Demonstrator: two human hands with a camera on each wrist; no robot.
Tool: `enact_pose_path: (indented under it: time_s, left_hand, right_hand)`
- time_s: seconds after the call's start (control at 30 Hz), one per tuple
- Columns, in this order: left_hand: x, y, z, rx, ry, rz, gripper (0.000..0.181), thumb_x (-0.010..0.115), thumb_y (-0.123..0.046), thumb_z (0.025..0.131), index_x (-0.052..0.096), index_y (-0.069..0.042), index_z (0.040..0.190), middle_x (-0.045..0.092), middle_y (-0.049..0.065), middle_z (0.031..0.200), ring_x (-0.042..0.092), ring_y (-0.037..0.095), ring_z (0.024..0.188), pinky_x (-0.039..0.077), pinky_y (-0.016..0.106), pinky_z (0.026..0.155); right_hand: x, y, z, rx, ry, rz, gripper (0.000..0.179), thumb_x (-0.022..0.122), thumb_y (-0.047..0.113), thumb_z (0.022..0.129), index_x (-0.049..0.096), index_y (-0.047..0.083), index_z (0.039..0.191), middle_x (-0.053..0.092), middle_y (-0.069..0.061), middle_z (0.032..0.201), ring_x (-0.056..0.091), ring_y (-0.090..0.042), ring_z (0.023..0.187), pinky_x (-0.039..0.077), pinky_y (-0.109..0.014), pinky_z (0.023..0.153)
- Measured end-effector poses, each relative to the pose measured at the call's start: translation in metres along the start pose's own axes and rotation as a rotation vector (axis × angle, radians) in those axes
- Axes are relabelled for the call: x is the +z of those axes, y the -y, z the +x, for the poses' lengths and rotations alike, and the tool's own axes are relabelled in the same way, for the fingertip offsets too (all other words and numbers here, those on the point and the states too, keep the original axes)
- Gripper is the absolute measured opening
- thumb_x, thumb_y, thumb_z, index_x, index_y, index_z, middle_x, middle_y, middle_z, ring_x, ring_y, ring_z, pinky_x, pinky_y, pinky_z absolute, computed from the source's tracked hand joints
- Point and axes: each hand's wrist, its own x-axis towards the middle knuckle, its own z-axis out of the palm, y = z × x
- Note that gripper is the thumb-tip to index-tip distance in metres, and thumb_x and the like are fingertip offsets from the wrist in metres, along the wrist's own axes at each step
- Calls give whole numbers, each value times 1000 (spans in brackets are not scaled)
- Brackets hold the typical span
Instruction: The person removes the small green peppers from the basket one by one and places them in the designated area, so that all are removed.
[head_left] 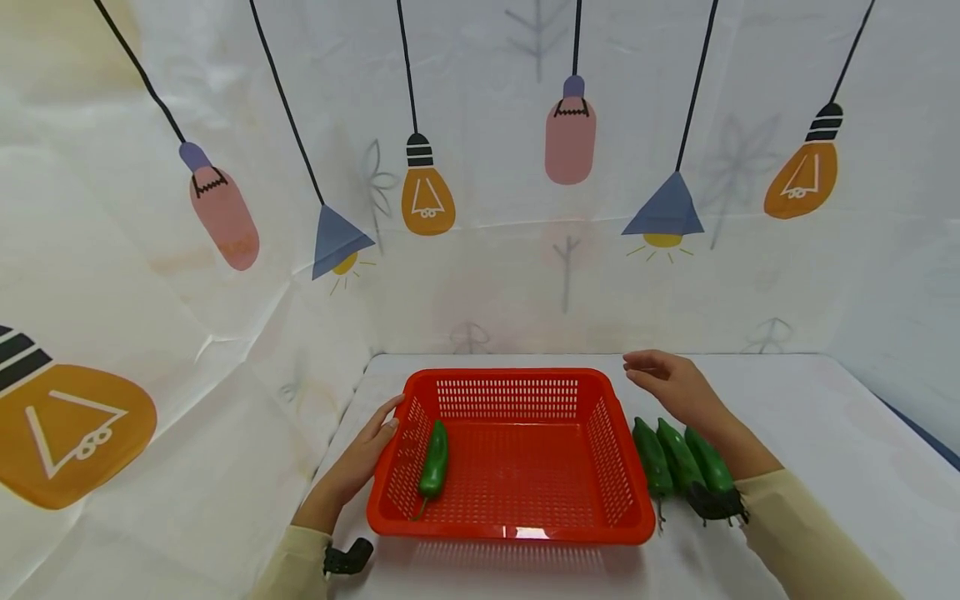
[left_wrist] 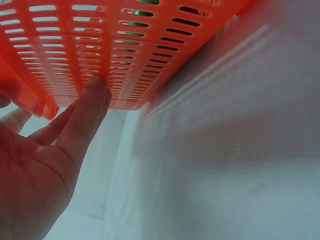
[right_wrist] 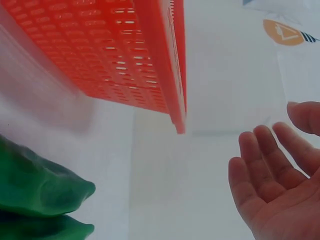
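A red plastic basket (head_left: 517, 537) with slotted walls sits on the white table. My left hand (head_left: 358, 454) holds its left rim, thumb on top and fingertips (left_wrist: 95, 90) against the slotted outer wall. Inside, along the left wall, lies one long green pepper (head_left: 435, 462). My right hand (head_left: 675, 387) is raised beyond the basket's right side, fingers loosely bent and the palm bare in the right wrist view. Three more green peppers (head_left: 678, 454) lie side by side right of the basket, below the right forearm; the wrist partly covers the rightmost.
White sheets printed with hanging lamps (head_left: 427, 200) rise behind the table and along its left side. Bare white tabletop (head_left: 817, 417) spreads right of the right forearm. Small black devices are strapped to both wrists.
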Motion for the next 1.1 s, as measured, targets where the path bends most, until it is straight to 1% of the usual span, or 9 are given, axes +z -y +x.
enact_pose_path:
  time_s: [0.1,0.2,0.33,0.37,0.5,0.6,0.77,0.83,1.1]
  left_hand:
    - [0,0,-1,-2,-4,-3,54,38,-35,112,23,-21,162,34,20,157,52,35,128,48,40,99]
    - [0,1,-1,-8,-9,-13,54,39,-36,111,24,-23,162,35,19,157,53,34,126,48,38,98]
    - [0,2,0,-8,-13,-19,54,39,-35,111,24,-22,162,36,19,156,53,34,126,49,38,97]
    - [0,2,-1,-7,-11,-14,54,39,-35,111,24,-21,162,36,19,156,53,34,126,49,38,98]
    - [1,2,-1,-19,-24,-5,54,40,-36,111,25,-24,161,36,16,157,52,33,127,47,40,99]
    - [1,1,-1,-19,-26,-3,54,40,-36,111,25,-24,161,36,17,156,53,32,126,48,38,98]
    - [1,1,-2,-6,-12,-1,54,38,-35,112,23,-20,162,34,19,157,52,33,126,49,35,96]
    - [1,2,-1,-7,-10,-3,55,38,-36,112,23,-21,162,33,18,158,52,32,127,49,34,96]
    - [0,0,0,10,26,-8,54,36,-33,112,21,-20,162,42,25,150,54,34,123,50,34,94]
  right_hand:
    - [2,4,2,0,6,4,41,58,24,105,58,-3,136,63,-25,130,61,-42,118,50,-57,94]
    - [4,6,4,-16,7,3,39,58,20,105,58,-5,135,63,-25,130,61,-43,117,50,-57,94]
    - [6,8,7,-27,10,2,38,58,18,105,58,-6,135,63,-26,129,61,-44,116,50,-57,93]
    - [7,9,7,-28,10,4,39,58,19,105,58,-6,135,63,-26,129,61,-44,116,50,-57,93]
    - [7,11,10,-23,17,15,40,58,20,105,57,-5,136,62,-26,130,60,-44,118,49,-58,94]
    - [9,14,11,-24,29,28,40,57,21,105,57,-5,136,62,-26,131,60,-44,119,48,-59,96]
    - [12,17,15,-27,43,48,40,57,22,105,57,-3,137,63,-24,131,60,-42,119,47,-60,97]
    - [14,18,16,-31,49,54,41,57,22,106,57,-3,138,62,-24,131,60,-42,119,47,-60,98]
    - [18,21,21,-51,53,75,41,57,22,105,56,-3,138,62,-24,132,60,-42,119,47,-59,97]
